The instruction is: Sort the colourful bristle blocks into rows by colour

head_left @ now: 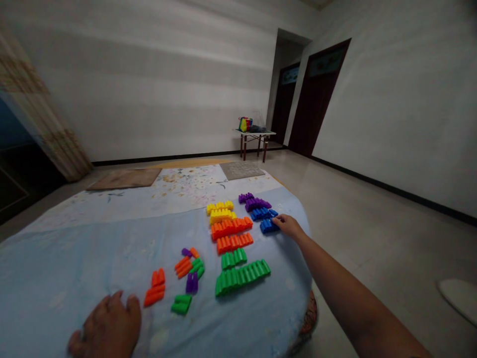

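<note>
Coloured plastic blocks lie sorted in rows on a light blue cloth: yellow, orange, green, purple and blue. My right hand reaches far out, its fingers pinched on the nearest blue blocks at the row's right end. My left hand rests flat on the cloth at the near edge, fingers spread and holding nothing. Just right of it lies a loose unsorted cluster of orange, green and purple blocks.
The cloth's right edge drops off to a tiled floor. A small table with a colourful object stands by the far wall near two dark doors. Two mats lie beyond the cloth. A curtain hangs at left.
</note>
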`<state>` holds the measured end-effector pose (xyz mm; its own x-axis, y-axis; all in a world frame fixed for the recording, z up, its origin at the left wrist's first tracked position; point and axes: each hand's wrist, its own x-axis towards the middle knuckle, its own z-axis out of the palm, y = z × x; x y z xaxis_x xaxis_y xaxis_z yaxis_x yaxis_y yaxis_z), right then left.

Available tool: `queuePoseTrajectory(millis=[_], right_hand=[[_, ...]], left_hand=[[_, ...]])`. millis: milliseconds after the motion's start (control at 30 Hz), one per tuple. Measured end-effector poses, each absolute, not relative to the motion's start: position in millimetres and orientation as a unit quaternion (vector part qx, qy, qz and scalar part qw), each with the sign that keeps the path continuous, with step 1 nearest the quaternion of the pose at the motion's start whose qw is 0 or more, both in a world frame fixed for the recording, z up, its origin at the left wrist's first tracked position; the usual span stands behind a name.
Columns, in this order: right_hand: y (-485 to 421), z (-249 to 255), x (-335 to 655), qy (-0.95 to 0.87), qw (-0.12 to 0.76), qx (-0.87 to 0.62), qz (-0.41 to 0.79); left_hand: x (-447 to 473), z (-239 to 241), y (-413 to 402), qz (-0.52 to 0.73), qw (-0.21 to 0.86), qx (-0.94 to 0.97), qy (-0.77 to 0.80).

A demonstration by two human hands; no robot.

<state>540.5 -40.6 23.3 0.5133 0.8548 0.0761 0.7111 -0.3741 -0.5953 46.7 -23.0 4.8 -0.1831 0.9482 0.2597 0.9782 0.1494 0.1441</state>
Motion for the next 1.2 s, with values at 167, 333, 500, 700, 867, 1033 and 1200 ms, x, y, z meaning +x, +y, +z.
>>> queuePoseTrajectory(millis=[167, 333, 500, 700, 867, 1033, 1200], right_hand=[[-39, 21, 539, -0.482, 0.276, -0.823, 0.117], [-39, 25, 532, -0.478, 0.261, -0.832, 0.101], [-42, 34, 528, -0.481, 0.246, -0.838, 0.07], [-30, 56, 495, -0.52, 0.264, -0.813, 0.009], [-31, 67, 386, -0.724, 0.252, -0.634, 0.103], [-43, 64, 291, -0.822, 0.131, -0.54, 0.123], [-39, 64, 265, -0.848, 0.037, -0.523, 0.077]], left_hand=[[56, 13, -30, -0.13, 0.094, -0.625, -0.764], [54, 5, -32, -0.133, 0.122, -0.625, -0.759], [55, 5, -33, -0.144, 0.119, -0.625, -0.758], [56, 4, -33, -0.15, 0.129, -0.628, -0.753], [55, 4, -32, -0.141, 0.109, -0.624, -0.761], [55, 6, -33, -0.135, 0.112, -0.624, -0.762], [53, 6, -32, -0.136, 0.119, -0.627, -0.758]])
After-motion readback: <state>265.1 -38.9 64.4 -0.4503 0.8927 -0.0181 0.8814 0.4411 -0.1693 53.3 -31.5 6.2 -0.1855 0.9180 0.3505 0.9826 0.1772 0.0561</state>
